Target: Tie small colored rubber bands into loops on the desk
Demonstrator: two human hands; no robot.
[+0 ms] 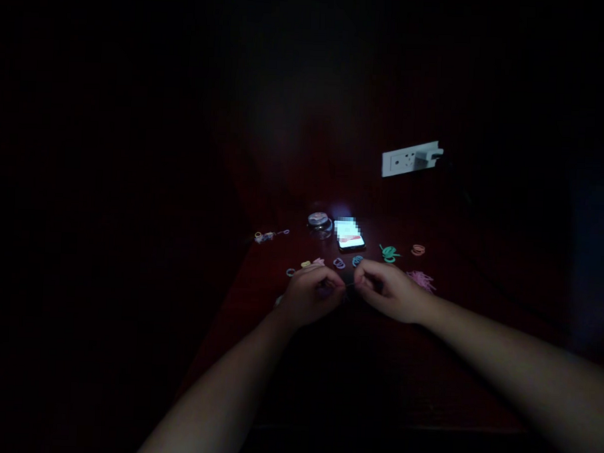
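A thin strand (350, 285) runs between the two hands, on the near side of the phone (350, 242). The left hand (312, 294) pinches one end with thumb and finger; the right hand (392, 292) pinches the other. Just nearer than the phone lie purple bands (339, 263) and blue bands (357, 261). Right of the phone are green bands (389, 253), then orange bands (418, 249), with pink bands (422, 280) nearer. A lidded jar (319, 218) stands just left of the phone on the dark-red worktop (244, 291). Beyond the phone, to the right, is a wall socket (397, 162).
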